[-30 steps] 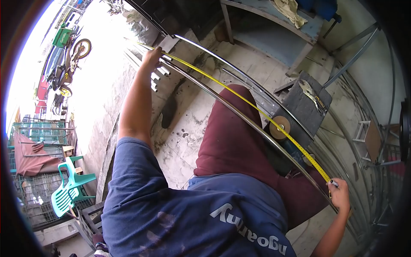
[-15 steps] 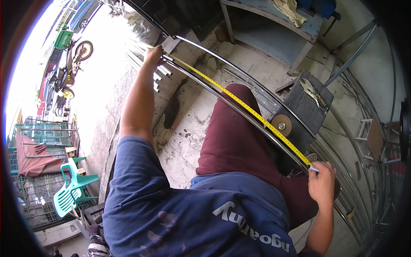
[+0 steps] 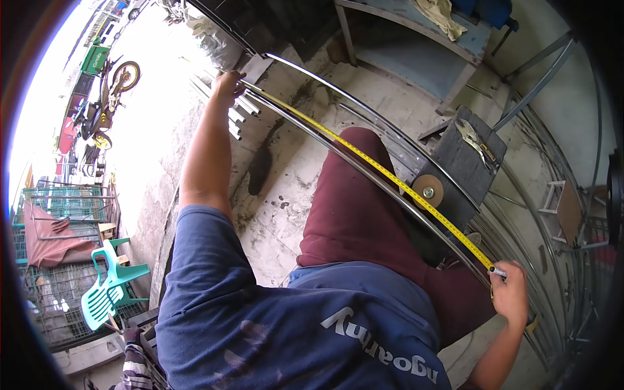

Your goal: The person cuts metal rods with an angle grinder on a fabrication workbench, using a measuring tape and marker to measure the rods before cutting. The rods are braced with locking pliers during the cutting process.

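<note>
A yellow measuring tape point(image 3: 396, 179) runs taut across my lap between my two hands, along a pair of long shiny metal tubes point(image 3: 364, 170). At the upper left, my left hand point(image 3: 227, 88) is closed around the tape near the tubes' far ends. My right hand point(image 3: 510, 289), at the lower right, is closed on the tape and on a short whitish marker-like stick point(image 3: 498, 272) with a dark tip, held against the tape. The palm hides whatever else it grips. A maroon trouser leg point(image 3: 348, 201) lies under the tubes.
A cutting machine with a brown abrasive disc point(image 3: 428, 191) and a dark base point(image 3: 465, 153) stands just beyond the tubes, locking pliers point(image 3: 473, 138) on top. More tubes point(image 3: 244, 107) lie at the left. A blue-grey workbench point(image 3: 406, 55) is behind; a green chair point(image 3: 110, 286) stands left.
My right hand has slid down and to the right along the tubes, with the tape and marker-like stick. My left hand has shifted slightly left.
</note>
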`<action>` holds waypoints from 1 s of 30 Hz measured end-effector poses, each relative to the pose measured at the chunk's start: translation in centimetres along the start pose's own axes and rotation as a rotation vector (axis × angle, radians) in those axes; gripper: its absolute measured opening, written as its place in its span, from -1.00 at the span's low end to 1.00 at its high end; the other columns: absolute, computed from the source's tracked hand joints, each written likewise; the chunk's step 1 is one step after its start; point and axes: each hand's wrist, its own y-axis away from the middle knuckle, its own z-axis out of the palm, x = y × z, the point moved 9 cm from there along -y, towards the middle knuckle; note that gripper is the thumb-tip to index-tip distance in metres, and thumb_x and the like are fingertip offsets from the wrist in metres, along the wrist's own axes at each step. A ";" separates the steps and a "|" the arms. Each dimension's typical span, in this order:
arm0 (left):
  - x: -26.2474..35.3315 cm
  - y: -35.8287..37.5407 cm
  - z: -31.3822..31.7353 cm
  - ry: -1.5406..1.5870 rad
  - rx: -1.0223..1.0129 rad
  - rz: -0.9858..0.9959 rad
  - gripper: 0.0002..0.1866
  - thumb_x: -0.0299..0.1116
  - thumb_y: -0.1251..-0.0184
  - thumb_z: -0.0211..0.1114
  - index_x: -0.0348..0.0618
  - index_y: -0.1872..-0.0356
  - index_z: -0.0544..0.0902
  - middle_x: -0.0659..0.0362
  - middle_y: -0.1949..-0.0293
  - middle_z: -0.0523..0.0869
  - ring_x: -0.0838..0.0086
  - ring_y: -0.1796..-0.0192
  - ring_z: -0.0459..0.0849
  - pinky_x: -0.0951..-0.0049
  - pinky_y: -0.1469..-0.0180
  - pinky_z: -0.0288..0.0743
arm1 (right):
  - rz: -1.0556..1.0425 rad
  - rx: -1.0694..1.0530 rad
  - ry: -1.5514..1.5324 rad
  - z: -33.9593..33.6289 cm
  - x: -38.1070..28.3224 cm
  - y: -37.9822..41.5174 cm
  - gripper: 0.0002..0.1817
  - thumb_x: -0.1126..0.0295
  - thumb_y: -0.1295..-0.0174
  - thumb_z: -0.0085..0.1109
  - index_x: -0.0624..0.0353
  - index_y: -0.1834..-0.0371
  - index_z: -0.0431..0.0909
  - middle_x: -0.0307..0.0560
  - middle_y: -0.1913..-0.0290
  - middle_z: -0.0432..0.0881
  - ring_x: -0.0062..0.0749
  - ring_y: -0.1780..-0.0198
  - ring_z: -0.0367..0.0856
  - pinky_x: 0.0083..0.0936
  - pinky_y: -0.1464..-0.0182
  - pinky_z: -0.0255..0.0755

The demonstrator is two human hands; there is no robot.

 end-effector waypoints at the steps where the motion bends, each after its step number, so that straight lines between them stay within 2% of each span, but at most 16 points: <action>1: -0.1 0.0 0.2 0.015 -0.026 -0.007 -0.46 -0.43 -0.62 0.29 -0.26 -0.53 0.43 0.02 -0.24 0.89 0.33 0.17 0.80 0.27 0.13 0.88 | 0.008 0.009 0.011 -0.2 -0.2 0.2 -0.87 0.51 -0.33 0.38 0.28 0.12 0.79 0.19 0.10 0.82 0.25 -0.05 0.69 0.02 -0.29 0.43; 5: 0.6 1.4 0.8 0.019 0.009 0.049 -0.53 -0.39 -0.64 0.32 -0.15 -0.46 0.46 0.06 -0.22 0.89 0.35 0.24 0.79 0.26 0.16 0.87 | -0.016 0.073 0.002 0.3 -0.8 0.4 -0.87 0.50 -0.34 0.38 0.26 0.10 0.80 0.18 0.10 0.82 0.24 -0.10 0.69 0.05 -0.31 0.42; 12: 1.1 2.3 1.2 -0.007 -0.022 0.038 -0.66 -0.33 -0.68 0.34 -0.13 -0.33 0.55 0.11 -0.19 0.90 0.40 0.29 0.79 0.32 0.22 0.83 | -0.029 0.055 0.024 1.9 -3.8 -0.7 -0.86 0.45 -0.39 0.36 0.22 0.07 0.81 0.14 0.08 0.82 0.24 -0.14 0.70 0.04 -0.30 0.42; 17: 1.0 2.7 1.5 0.004 -0.039 0.037 -0.73 -0.31 -0.72 0.33 -0.12 -0.27 0.58 0.13 -0.13 0.93 0.46 0.30 0.79 0.36 0.24 0.81 | -0.013 0.055 0.039 2.4 -6.4 -1.8 -0.83 0.42 -0.46 0.33 0.25 0.03 0.82 0.19 0.02 0.83 0.30 -0.26 0.70 0.12 -0.48 0.40; 21: 1.0 2.8 1.9 -0.037 -0.049 0.036 -0.75 -0.29 -0.75 0.34 -0.13 -0.26 0.60 0.14 -0.08 0.95 0.47 0.27 0.82 0.41 0.24 0.80 | -0.040 0.079 0.039 2.7 -7.2 -2.8 -0.83 0.43 -0.46 0.33 0.26 0.03 0.82 0.20 0.00 0.84 0.30 -0.27 0.70 0.12 -0.48 0.40; 24: 0.8 2.2 1.8 -0.055 -0.059 0.032 -0.74 -0.27 -0.76 0.34 -0.16 -0.25 0.60 0.12 -0.12 0.95 0.48 0.32 0.77 0.42 0.27 0.78 | -0.050 0.086 0.042 2.7 -7.8 -3.2 -0.83 0.44 -0.45 0.34 0.27 0.03 0.82 0.20 -0.01 0.84 0.28 -0.26 0.71 0.11 -0.46 0.41; 27: 0.3 1.3 1.5 -0.056 -0.058 0.046 -0.72 -0.22 -0.79 0.35 -0.20 -0.22 0.62 0.08 0.07 0.90 0.47 0.40 0.69 0.40 0.35 0.73 | -0.068 0.110 0.059 2.5 -8.6 -3.3 -0.83 0.46 -0.43 0.34 0.28 0.03 0.82 0.18 -0.01 0.85 0.26 -0.24 0.71 0.10 -0.42 0.41; 30: -0.4 0.0 1.0 -0.069 -0.026 0.046 -0.67 -0.15 -0.81 0.34 -0.25 -0.18 0.64 0.11 0.28 0.73 0.45 0.45 0.62 0.37 0.40 0.68 | -0.095 0.141 0.077 2.4 -9.1 -3.5 -0.83 0.47 -0.42 0.34 0.28 0.03 0.83 0.17 -0.01 0.85 0.24 -0.23 0.72 0.09 -0.39 0.41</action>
